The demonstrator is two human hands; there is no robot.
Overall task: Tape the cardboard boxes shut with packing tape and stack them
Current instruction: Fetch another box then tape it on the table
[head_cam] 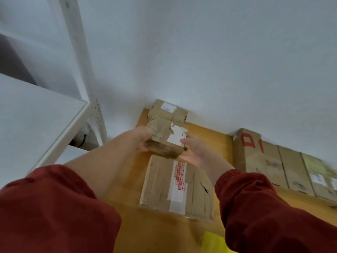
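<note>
I hold a small taped cardboard box (165,136) with torn white labels between both hands, above the wooden table (209,139). My left hand (144,139) grips its left end, fingers curled under the edge. My right hand (191,148) presses its right side, with the fingers mostly hidden behind the box. A larger flat box (175,187) with red-printed white tape lies on the table just below the held box. Another small box (167,110) with a white label sits behind it against the wall. No tape roll is visible.
A row of several cardboard boxes (273,161), one with red markings, stands along the wall at the right. White metal shelving (45,121) rises at the left. A yellow object (215,241) shows at the bottom edge. White wall fills the background.
</note>
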